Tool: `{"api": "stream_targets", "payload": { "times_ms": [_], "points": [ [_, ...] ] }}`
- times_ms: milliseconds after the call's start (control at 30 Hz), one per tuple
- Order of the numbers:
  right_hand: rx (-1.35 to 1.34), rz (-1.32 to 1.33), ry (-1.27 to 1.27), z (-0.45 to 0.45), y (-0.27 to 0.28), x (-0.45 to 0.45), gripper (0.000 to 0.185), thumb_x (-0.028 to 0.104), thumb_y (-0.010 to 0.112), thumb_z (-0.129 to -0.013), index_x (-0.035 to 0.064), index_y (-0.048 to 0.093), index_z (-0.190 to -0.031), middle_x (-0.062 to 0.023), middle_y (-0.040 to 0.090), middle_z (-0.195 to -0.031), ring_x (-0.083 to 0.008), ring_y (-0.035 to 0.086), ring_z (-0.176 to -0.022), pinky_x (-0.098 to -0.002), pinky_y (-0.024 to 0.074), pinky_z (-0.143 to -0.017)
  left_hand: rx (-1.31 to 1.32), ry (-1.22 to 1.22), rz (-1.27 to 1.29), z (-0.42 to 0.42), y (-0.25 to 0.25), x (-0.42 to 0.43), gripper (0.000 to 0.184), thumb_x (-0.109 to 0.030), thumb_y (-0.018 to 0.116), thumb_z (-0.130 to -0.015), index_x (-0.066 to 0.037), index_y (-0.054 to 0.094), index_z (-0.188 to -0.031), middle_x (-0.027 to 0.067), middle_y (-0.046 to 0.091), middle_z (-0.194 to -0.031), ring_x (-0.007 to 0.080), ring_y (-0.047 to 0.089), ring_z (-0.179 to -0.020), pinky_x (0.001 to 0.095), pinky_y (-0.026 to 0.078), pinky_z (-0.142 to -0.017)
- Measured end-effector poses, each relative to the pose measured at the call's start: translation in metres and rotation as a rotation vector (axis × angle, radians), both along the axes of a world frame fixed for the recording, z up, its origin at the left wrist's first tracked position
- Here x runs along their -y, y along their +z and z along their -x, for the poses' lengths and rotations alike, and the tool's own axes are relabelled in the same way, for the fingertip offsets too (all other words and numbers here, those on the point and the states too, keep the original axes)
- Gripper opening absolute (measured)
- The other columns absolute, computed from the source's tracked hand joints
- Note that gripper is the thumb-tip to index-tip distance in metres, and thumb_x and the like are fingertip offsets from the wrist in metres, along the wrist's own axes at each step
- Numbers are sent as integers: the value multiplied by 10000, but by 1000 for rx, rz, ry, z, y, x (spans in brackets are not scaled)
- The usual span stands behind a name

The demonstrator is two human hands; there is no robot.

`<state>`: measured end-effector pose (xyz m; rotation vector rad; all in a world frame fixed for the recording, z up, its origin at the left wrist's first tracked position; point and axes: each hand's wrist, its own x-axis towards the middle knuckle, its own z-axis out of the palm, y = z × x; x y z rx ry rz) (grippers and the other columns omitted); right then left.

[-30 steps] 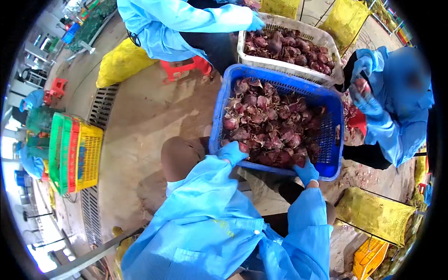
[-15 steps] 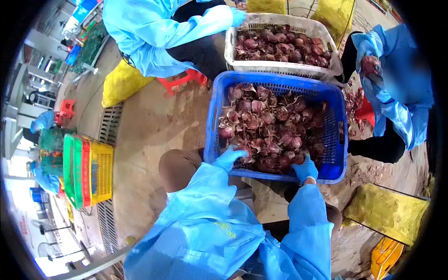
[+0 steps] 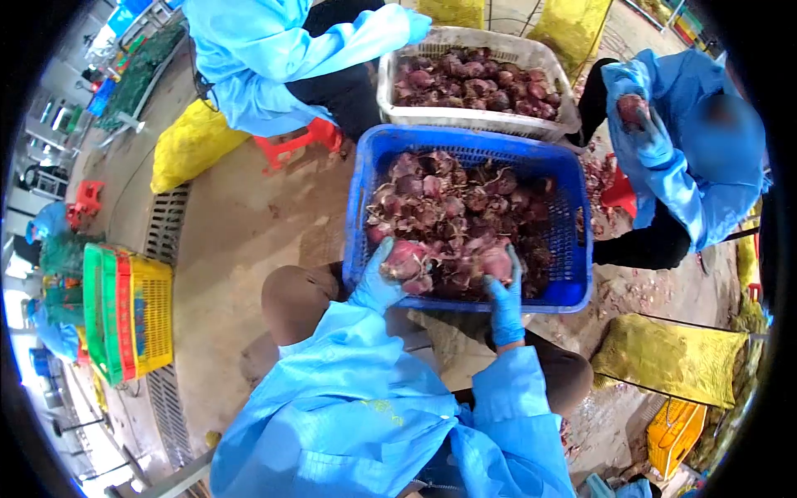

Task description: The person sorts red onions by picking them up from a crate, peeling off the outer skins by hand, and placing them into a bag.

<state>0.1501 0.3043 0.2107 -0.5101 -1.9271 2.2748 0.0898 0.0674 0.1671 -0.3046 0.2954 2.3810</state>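
Two onions are up in the grip, one per hand: left hand (image 3: pixel 375 282) curled round the left onion (image 3: pixel 405 261), right hand (image 3: pixel 506 307) cupping the right onion (image 3: pixel 496 264). Both gloved. Key relation: onions sit between the hands, each hand on its onion's outer side, just inside the near rim of the blue crate (image 3: pixel 574 236). Pile (image 3: pixel 452 187) lies beyond and below them, away from the body. Crate's long axis runs left to right across the person; held onions roundish, no clear long axis. Left hand nearer the crate's left end, right hand nearer its right end. A smaller onion (image 3: pixel 418 285) shows just under the left one; can't tell if held too. Blur between the hands.

Counts: one blue crate, one white crate (image 3: pixel 465 119) touching or just behind it, also with onions, too many to count in either. Two co-workers close by, one at left (image 3: pixel 257 66), one at right (image 3: pixel 706 158). Three red stools, partly hidden. One orange crate (image 3: pixel 677 436), lower right.
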Motion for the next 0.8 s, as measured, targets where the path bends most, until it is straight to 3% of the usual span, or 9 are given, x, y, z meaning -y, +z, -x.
{"api": "stream_targets", "payload": {
  "times_ms": [167,267,333,400,467,533,667,733,800],
  "points": [
    [-99,-30,61,-3,27,38,919,-56,648,-638,99,213,-1433,-68,242,-1460,-214,330,-1286,-325,304,-1056,104,91,166,-8,19,-1,489,-410,567,-852,-24,531,-1151,142,609,-1078,301,599,-978,501,528,-772],
    [-205,-28,42,2,52,61,983,-26,712,-607,59,185,-1432,-101,315,-1386,-225,383,-1225,-345,319,-1041,-54,-100,55,-13,31,6,459,-367,581,-853,-40,528,-1170,139,613,-1069,274,603,-977,457,530,-797],
    [-254,-172,80,6,51,65,997,-46,702,-603,51,163,-1436,-99,296,-1408,-216,349,-1254,-340,305,-1049,-78,-183,-325,-12,21,7,460,-326,570,-869,-44,495,-1225,142,589,-1124,265,590,-1008,446,508,-851],
    [-350,-566,151,12,50,68,1006,-43,697,-604,47,145,-1440,-95,267,-1438,-216,319,-1285,-330,289,-1055,-58,-127,-4,-15,22,3,488,-285,572,-871,-45,452,-1280,139,556,-1183,270,567,-1046,437,480,-903],
    [-369,-448,187,8,60,69,906,-46,643,-664,42,174,-1435,-100,252,-1456,-222,307,-1303,-328,263,-1068,-84,-89,-6,-18,22,9,500,-273,570,-874,-43,433,-1296,139,548,-1190,268,563,-1047,437,474,-909],
    [-135,155,238,6,73,65,751,-19,559,-759,34,216,-1424,-113,280,-1443,-221,309,-1306,-335,247,-1076,-136,-61,-7,-20,21,13,525,-265,572,-873,-37,408,-1316,142,539,-1193,266,562,-1035,416,487,-876],
    [-200,384,127,15,56,67,583,57,492,-835,63,316,-1391,-60,419,-1339,-165,444,-1166,-327,347,-1010,-305,-103,-156,-18,37,17,556,-275,527,-901,-13,341,-1355,133,469,-1271,193,498,-1125,268,520,-768],
    [-201,373,107,14,54,69,554,53,490,-836,60,350,-1371,-49,479,-1258,-164,436,-1176,-337,340,-1019,-273,-55,-115,-21,40,18,549,-274,533,-897,-27,350,-1352,130,480,-1268,206,491,-1130,258,521,-757],
    [-199,471,111,15,54,74,556,59,498,-829,60,361,-1367,-38,490,-1246,-111,507,-1014,-257,400,-919,-253,-47,15,-18,26,26,535,-281,527,-899,-44,361,-1349,121,487,-1267,221,507,-1120,273,513,-791]
  ]
}}
